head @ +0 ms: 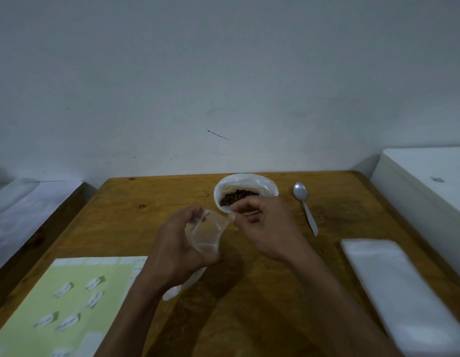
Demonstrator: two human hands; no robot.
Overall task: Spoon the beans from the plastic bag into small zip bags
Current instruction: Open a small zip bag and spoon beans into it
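Hands: the left hand point(177, 243) grips a small clear plastic zip bag point(207, 231) by its left edge, while the right hand point(262, 228) pinches the bag's mouth at the right; both are held above the middle of the brown wooden surface point(262, 292).
Beans: dark brown beans point(236, 197) lie in a rolled-down white plastic bag point(245, 186) near the surface's far edge, just behind the hands.
Spoon: a silver metal spoon point(305, 207) lies right of the bean bag, bowl toward the wall, untouched.
Writing: a pale green sheet with white labels point(77, 305) sits at near left (any print on it is too blurred to read).
Edges: a flat stack of clear plastic bags point(401, 292) lies along the surface's right edge.
Open room: bare wood shows between the forearms and left of the bean bag.
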